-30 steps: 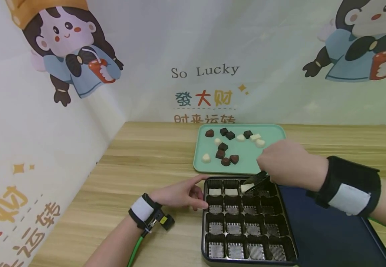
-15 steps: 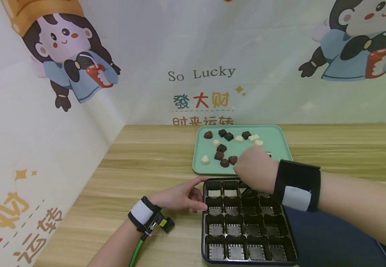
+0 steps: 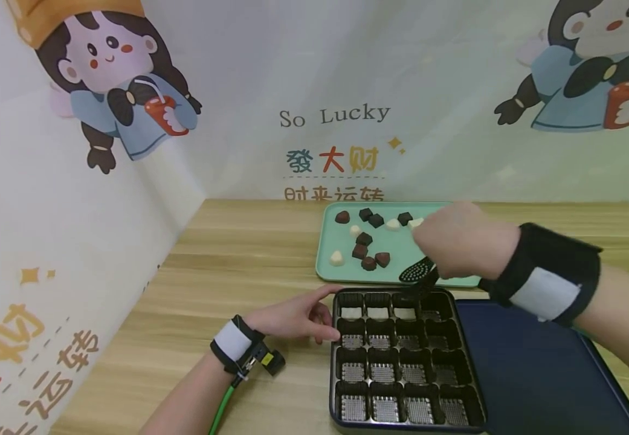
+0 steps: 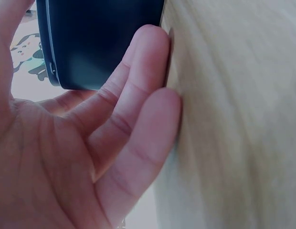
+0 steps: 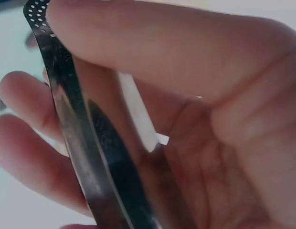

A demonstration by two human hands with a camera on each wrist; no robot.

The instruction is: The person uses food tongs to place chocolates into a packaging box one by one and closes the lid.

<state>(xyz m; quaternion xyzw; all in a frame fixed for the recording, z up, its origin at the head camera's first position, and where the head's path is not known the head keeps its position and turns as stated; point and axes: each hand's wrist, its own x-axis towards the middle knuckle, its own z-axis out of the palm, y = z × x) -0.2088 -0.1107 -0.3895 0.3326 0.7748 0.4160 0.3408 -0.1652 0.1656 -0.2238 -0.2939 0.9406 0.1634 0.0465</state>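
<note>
My right hand (image 3: 463, 238) grips black tongs (image 3: 416, 270) with perforated tips. Those tips hang over the near edge of the green tray, just behind the box, with no chocolate visible between them. In the right wrist view, the thumb lies along one metal arm of the tongs. A dark blue box (image 3: 332, 377) holds a black divided insert (image 3: 397, 350). White chocolates (image 3: 377, 313) sit in the first three compartments of its back row. At the box's left side, my left hand (image 3: 292, 317) rests index finger and thumb against the edge, its other fingers loosely bent.
Behind the box, the green tray (image 3: 322, 266) carries several dark, brown and white chocolates (image 3: 364, 240). A dark blue lid (image 3: 542, 362) lies right of the box, under the right forearm. Printed cloth (image 3: 238, 72) stands behind the wooden table (image 3: 227, 254).
The white chocolate now lies flat in the third back compartment, released from the tongs. My right hand swung left, then rose back and right. The left hand has stayed put.
</note>
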